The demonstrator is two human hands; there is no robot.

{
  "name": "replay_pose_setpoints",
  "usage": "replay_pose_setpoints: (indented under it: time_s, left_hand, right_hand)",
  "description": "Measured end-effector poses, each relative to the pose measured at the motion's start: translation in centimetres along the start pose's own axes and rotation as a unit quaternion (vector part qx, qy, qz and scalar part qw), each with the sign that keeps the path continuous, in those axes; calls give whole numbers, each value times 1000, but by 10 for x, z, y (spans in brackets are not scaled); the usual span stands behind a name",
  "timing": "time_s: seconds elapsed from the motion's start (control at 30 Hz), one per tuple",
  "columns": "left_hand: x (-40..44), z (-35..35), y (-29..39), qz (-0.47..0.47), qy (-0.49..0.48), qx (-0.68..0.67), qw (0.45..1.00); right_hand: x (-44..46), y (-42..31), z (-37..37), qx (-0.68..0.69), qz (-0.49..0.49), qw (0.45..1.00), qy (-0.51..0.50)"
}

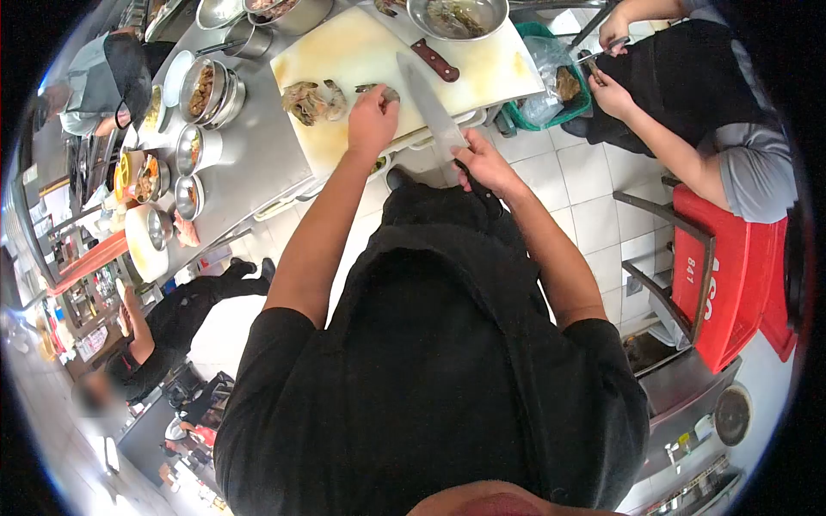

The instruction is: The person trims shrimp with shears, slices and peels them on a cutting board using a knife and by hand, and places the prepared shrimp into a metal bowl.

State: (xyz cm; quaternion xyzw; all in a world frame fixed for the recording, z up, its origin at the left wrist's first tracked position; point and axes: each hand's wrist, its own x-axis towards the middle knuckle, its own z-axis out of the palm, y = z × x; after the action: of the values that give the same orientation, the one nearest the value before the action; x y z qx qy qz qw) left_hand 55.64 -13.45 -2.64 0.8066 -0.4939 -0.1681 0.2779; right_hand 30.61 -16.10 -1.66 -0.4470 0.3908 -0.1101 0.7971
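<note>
My left hand [374, 122] is closed on a raw shrimp [389, 93] at the white cutting board [344, 52]. A small pile of grey raw shrimp [311, 101] lies on the board just left of that hand. My right hand [483, 163] is wrapped round the dark handle of a large kitchen knife [433, 105]. Its wide blade slants up and left, its tip over the board, right of my left hand. A brown riveted handle [435, 60] lies on the board beyond the blade. A metal bowl [499, 26] at the far edge holds greyish contents.
Metal bowls of food [206, 90] and a pot [248, 39] stand on the steel counter [258, 129] to the left. A green bin [516, 116] with a plastic liner is right of the board. Beside it a co-worker's hands [613, 90] hold a tool. Red crates [718, 284] are at right.
</note>
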Motion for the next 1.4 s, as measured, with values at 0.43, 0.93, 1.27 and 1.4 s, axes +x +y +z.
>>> replay_pose_setpoints:
  time_s: [0.43, 0.93, 1.27, 1.4]
  left_hand:
    - [-25, 8, -20, 160, 48, 184, 969]
    - [-25, 17, -31, 130, 2, 190, 973]
    - [-24, 12, -36, 133, 16, 191, 972]
    - [-25, 12, -31, 138, 14, 172, 975]
  right_hand:
    - [-26, -3, 4, 4, 33, 998, -48]
    - [-36, -4, 5, -29, 26, 999, -36]
    - [-36, 4, 14, -25, 39, 999, -27]
    - [-38, 3, 14, -14, 47, 999, -19]
